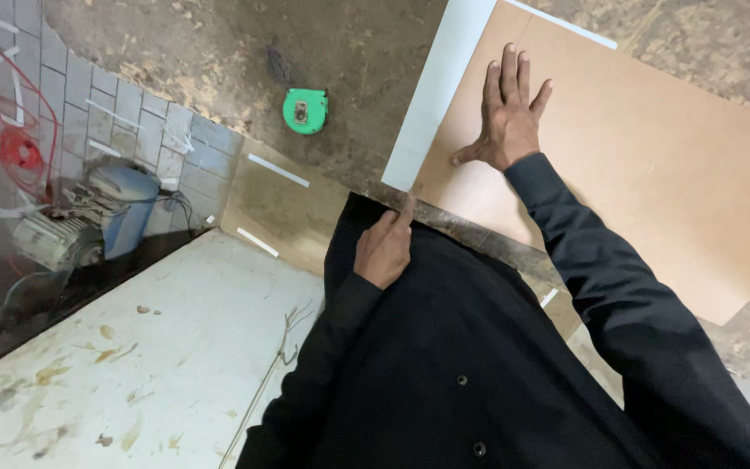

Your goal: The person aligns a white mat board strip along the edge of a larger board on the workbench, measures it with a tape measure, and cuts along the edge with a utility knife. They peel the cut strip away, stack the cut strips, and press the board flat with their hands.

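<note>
The large brown fibreboard sheet (653, 174) lies flat, its white-edged side running diagonally away. The right hand (508, 122) presses it, fingers spread; the left hand (384, 247), loosely curled, touches its near corner.

A small pale rectangular label is sitting on the face of the round green tape measure (305, 110) on the dusty floor; no packages, signs or screens are showing.

brown board (653, 165) cut off at top edge, near corner behind coat (479, 365)
</note>
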